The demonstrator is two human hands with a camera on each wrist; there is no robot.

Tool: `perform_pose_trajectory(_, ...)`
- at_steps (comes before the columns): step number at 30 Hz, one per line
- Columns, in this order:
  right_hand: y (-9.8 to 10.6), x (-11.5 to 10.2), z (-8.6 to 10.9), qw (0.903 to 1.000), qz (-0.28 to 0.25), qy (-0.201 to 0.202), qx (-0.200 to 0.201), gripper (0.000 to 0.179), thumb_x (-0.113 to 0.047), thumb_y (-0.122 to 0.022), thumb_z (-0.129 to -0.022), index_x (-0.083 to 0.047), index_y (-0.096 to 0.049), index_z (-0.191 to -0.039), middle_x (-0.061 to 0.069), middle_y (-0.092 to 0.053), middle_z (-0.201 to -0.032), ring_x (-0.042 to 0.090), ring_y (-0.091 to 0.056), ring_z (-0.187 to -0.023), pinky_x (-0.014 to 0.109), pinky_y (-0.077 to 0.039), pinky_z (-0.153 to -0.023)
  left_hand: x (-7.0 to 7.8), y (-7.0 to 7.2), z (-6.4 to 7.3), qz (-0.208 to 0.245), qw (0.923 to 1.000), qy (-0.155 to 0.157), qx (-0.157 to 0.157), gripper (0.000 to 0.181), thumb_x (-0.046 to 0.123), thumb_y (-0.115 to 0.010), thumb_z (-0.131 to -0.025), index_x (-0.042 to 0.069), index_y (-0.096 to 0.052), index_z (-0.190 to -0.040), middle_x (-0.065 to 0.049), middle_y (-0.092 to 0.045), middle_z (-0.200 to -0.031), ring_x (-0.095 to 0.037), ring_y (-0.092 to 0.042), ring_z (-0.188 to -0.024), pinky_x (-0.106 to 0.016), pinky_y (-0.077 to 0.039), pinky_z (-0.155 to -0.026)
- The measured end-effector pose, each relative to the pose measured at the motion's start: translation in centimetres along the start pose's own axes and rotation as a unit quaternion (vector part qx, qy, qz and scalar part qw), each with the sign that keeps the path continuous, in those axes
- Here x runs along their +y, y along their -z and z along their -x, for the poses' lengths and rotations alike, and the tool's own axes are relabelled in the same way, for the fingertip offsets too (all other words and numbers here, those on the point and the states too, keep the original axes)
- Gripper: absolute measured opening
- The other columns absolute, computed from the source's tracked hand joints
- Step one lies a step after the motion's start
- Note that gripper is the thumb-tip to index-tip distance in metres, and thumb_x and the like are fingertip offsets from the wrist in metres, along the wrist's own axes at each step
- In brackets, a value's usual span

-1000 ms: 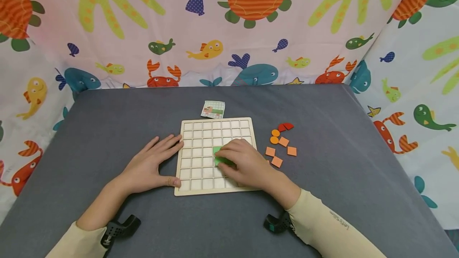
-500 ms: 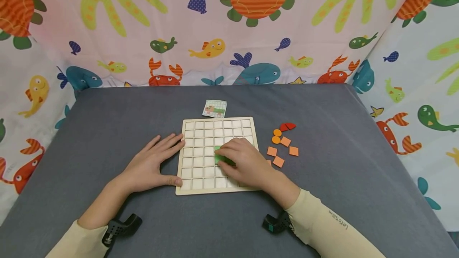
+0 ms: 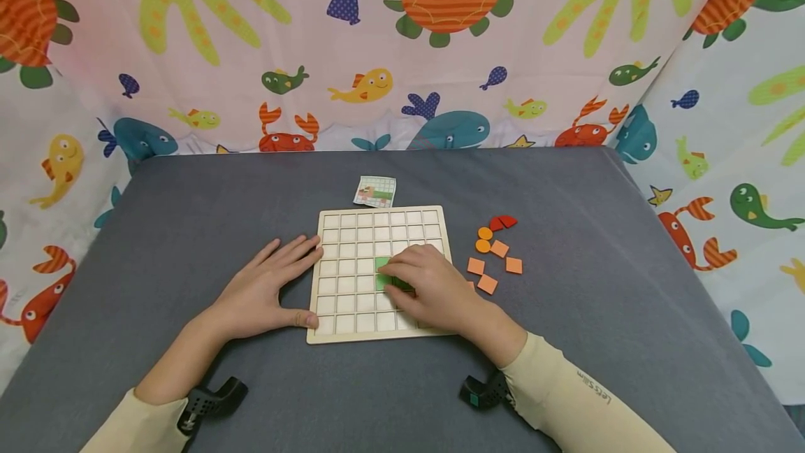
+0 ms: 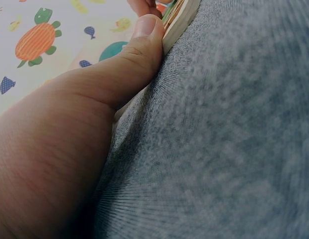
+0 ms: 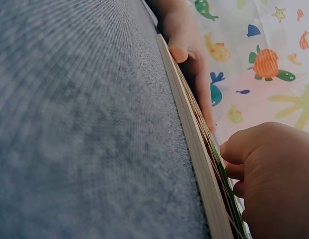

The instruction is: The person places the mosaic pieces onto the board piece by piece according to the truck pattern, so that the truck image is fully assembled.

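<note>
A square wooden grid board [image 3: 347,266] lies flat on the cloth. My left hand [image 3: 260,292] lies spread at its left side, fingertips on the upper left edge and thumb on the lower left corner. Over the middle right of the board, my right hand [image 3: 434,289] has its fingers and thumb curled at green tiles [image 3: 381,278], which are partly covered by that hand. In the right wrist view the bent fingers [image 5: 236,149] sit right at a thin green strip [image 5: 219,167] on the board. The left wrist view shows the left thumb [image 4: 139,50] against the board's edge [image 4: 180,27].
Right of the board lie several orange square tiles [image 3: 513,265], two yellow-orange discs [image 3: 482,246] and red wedge-shaped pieces [image 3: 507,221]. A small printed pattern card [image 3: 374,191] lies beyond the board's far edge. Grey cloth [image 3: 251,194] covers the table, with a patterned curtain [image 3: 239,110] behind.
The right fingers have shifted very slightly over the green tiles, and a little more green shows. The left hand and the loose pieces stay in place.
</note>
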State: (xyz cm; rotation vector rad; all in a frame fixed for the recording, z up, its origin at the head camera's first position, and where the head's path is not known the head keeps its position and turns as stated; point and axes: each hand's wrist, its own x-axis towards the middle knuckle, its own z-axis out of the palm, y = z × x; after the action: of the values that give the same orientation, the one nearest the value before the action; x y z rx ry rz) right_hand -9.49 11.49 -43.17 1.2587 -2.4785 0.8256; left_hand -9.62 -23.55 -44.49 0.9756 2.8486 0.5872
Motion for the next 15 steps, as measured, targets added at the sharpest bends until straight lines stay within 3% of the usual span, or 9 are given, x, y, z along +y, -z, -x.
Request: perform_pose_trajectory(15,1.0,0.6,1.5,0.9996,0.010,-0.011,0.023,0.024,-0.014,-0.080,-0.098,-0.008,-0.082,-0.122,0.000,-0.076,-0.117,0.021,-0.068,-0.111,0.045,-0.054,-0.099,-0.1,-0.1,0.0,0.003,1.0000,-0.004,0.006,0.124,0.082,-0.079,-0.079,0.019,-0.031,-0.175,-0.001,-0.023,-0.181,-0.029,-0.020,-0.167,-0.051,-0.005,-0.136)
